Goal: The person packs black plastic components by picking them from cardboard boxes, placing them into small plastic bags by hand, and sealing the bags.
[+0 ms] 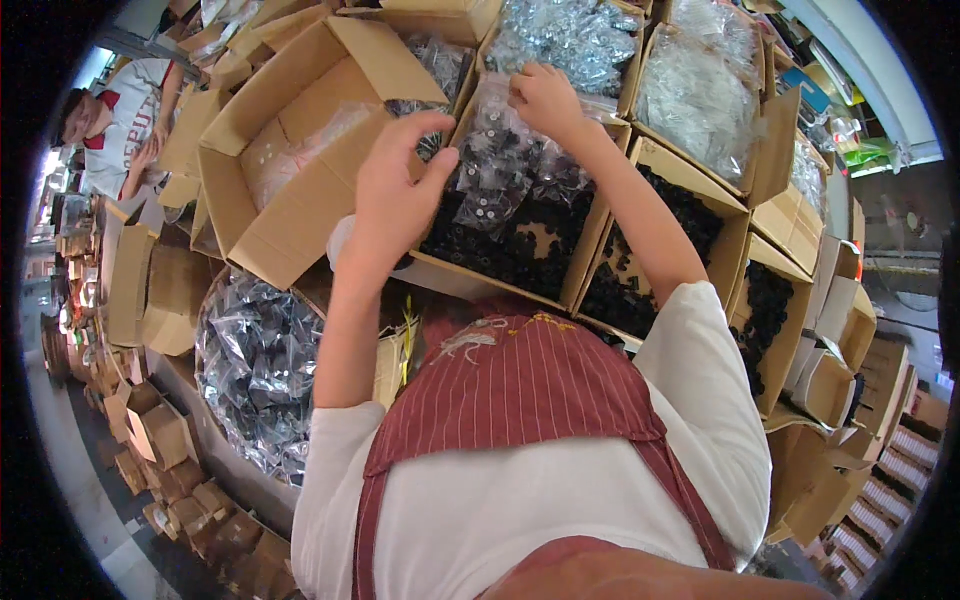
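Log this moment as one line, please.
left hand: open above box of black parts | right hand: pinching clear bag of parts | co-worker: far left

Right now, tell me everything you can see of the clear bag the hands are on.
The clear plastic bag is crinkled and glossy, filled with small black parts. It lies over the open cardboard box of loose black parts. The right hand pinches its top edge; the left hand is at its left side, fingers curled and open.
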Demonstrator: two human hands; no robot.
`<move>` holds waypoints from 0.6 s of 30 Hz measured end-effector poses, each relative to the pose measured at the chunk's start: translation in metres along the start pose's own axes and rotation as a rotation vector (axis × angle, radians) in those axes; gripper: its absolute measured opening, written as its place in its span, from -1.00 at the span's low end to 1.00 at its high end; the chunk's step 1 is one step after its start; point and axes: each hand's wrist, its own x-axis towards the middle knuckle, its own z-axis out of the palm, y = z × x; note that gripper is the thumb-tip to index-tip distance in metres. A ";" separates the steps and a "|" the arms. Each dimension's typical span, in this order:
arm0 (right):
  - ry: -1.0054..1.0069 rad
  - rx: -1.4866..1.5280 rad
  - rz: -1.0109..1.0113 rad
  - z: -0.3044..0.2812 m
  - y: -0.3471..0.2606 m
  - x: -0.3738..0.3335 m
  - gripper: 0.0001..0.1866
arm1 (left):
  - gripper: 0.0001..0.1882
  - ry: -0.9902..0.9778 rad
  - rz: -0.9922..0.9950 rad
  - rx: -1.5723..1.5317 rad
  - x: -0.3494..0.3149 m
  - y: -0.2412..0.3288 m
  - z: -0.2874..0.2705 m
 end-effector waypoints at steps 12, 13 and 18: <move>0.064 0.289 -0.315 -0.146 -0.046 -0.037 -0.77 | -0.74 -0.121 0.033 -0.141 0.023 0.006 0.063; 0.062 0.277 -0.304 -0.156 -0.047 -0.042 -0.77 | -0.74 -0.132 0.041 -0.151 0.021 0.015 0.064; 0.055 0.563 0.013 -0.199 -0.051 -0.076 -0.61 | -0.79 -0.154 -0.040 -0.190 0.003 0.030 0.085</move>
